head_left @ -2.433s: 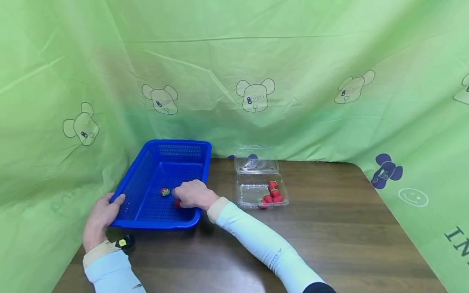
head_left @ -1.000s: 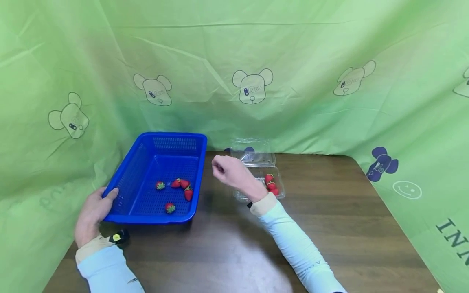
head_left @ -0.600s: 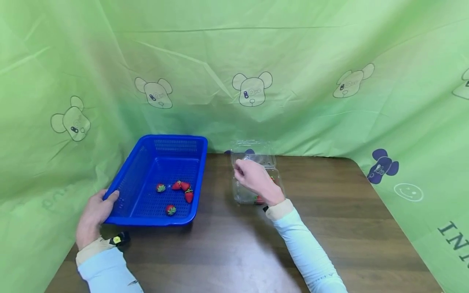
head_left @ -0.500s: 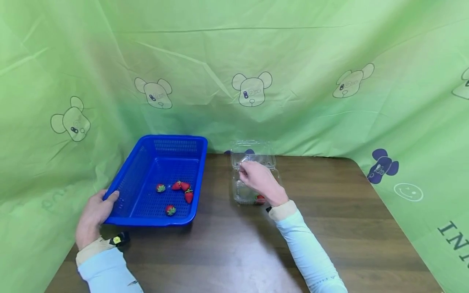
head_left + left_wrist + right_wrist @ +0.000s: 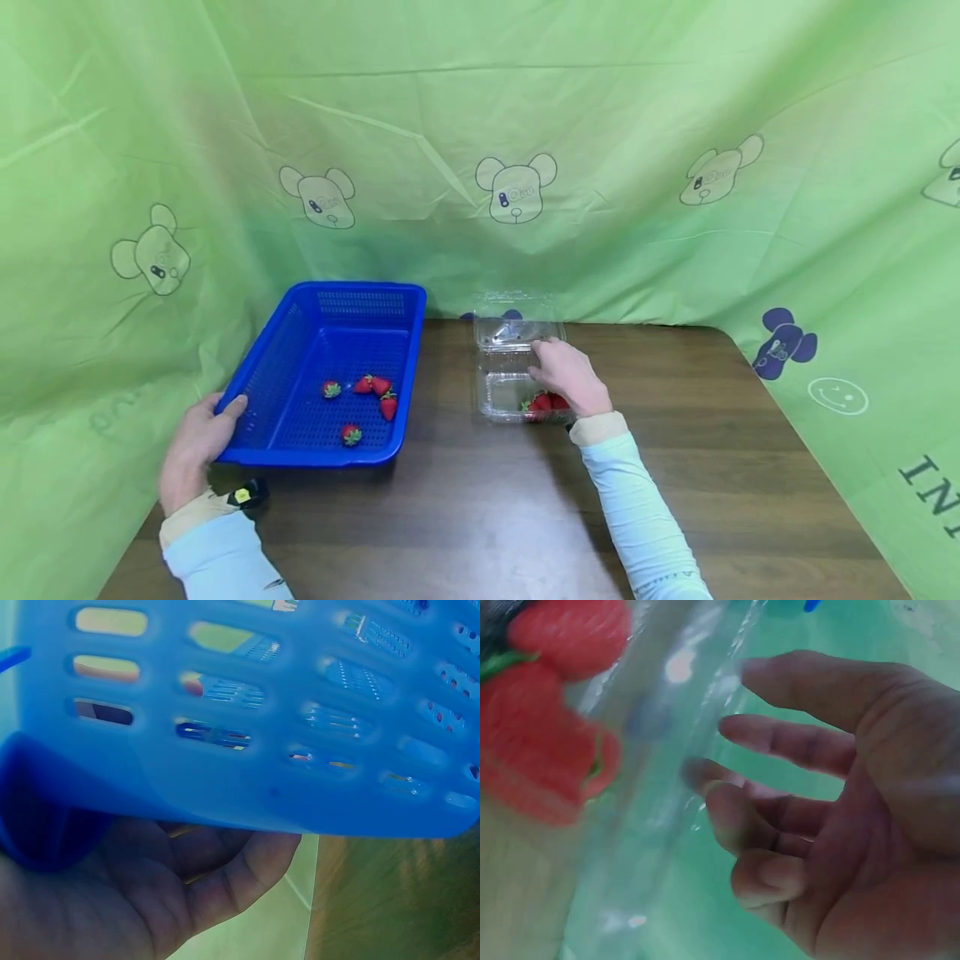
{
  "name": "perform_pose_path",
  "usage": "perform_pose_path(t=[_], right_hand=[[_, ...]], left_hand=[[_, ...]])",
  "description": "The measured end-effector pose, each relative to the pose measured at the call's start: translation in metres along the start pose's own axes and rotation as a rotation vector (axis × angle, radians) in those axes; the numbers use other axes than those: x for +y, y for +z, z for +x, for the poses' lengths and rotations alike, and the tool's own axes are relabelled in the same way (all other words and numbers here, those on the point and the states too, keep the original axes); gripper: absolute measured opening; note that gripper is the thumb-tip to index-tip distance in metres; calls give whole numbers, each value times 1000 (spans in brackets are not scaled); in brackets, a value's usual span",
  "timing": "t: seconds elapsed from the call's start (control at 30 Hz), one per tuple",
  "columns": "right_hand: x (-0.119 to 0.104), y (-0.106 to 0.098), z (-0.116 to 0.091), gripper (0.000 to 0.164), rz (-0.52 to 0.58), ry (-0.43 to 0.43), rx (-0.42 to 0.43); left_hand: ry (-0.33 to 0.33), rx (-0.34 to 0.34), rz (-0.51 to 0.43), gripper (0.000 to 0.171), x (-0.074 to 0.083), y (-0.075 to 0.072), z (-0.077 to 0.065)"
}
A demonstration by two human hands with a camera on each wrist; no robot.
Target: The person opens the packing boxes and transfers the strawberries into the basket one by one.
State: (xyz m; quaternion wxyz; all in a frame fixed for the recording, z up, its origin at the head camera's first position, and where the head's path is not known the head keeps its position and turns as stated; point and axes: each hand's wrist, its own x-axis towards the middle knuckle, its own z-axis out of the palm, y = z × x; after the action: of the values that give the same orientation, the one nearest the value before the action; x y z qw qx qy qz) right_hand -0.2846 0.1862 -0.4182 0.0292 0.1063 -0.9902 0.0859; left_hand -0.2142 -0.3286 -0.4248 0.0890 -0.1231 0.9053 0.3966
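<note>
My left hand [image 5: 197,440] grips the near left corner of the blue perforated basket [image 5: 318,457], thumb over the rim. In the left wrist view the fingers of the left hand [image 5: 225,877] curl below the basket wall [image 5: 247,787]. Several red strawberries [image 5: 387,407] with green tops lie on the basket floor. My right hand [image 5: 567,375] hovers above the clear plastic clamshell container [image 5: 498,400], covering part of it. Its fingers are spread and loosely bent with nothing between them, as the right wrist view shows. Strawberries [image 5: 532,742] sit in the container beside that hand.
The container's lid [image 5: 517,321] stands raised at the back, close to the green curtain [image 5: 600,250]. That curtain surrounds the brown wooden table [image 5: 675,450] at the back and sides. A black wrist device [image 5: 250,494] is strapped at the left wrist.
My right hand has left the basket, crossed right to the container, and its curled fingers have spread. Strawberries it covered in the basket now show. The left hand keeps its grip.
</note>
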Motion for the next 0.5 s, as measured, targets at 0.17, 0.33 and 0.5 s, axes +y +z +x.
perform_pose_path(t=[0.17,0.33,0.5], right_hand=[[8,6,0,18,11,53,-69],[11,11,0,18,-6,103,-103],[12,14,0,7,-34,116,-74]], left_hand=[[-7,0,23,75,-2,1,0],[-12,-10,23,79,-2,0,-1],[-15,-16,24,79,0,0,-1]])
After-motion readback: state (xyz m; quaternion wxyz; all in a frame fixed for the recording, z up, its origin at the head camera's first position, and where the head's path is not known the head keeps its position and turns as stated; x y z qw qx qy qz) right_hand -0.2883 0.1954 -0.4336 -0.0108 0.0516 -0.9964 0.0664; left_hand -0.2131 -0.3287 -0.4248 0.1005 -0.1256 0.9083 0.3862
